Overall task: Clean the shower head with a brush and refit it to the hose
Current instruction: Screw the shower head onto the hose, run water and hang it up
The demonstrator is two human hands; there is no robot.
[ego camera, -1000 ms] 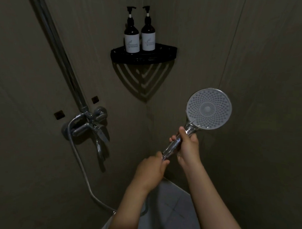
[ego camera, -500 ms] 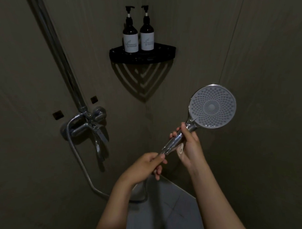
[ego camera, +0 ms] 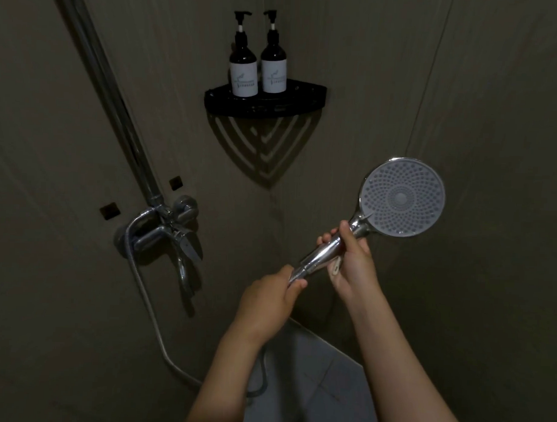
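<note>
1. Dim grey-brown wall panels [ego camera: 355, 55] are meeting in a corner at upper centre of the frame, where a black corner shelf [ego camera: 306, 99] is carrying two dark pump bottles [ego camera: 243, 70]. A chrome mixer tap [ego camera: 162, 235] and riser pipe [ego camera: 117, 101] are sitting at left.
2. The shower head [ego camera: 402, 197] is being held up right of centre, its round nozzle face turned toward the camera.
3. The right hand [ego camera: 351, 264] is gripping the shower head by its chrome handle [ego camera: 321, 256]. A small pale thing [ego camera: 335, 266] is showing under the fingers, too unclear to name.
4. The left hand [ego camera: 267, 300] is pinching the hose nut [ego camera: 297, 273] at the handle's lower end. The hose [ego camera: 150, 313] is trailing from the tap through lower left.
5. The joint is probably being worked, though loosening or tightening cannot be told. Doing it well means holding the handle steady with the right hand, turning only the nut, lining the hose end up with the handle so the threads are not crossing, and avoiding a kinked hose.
</note>
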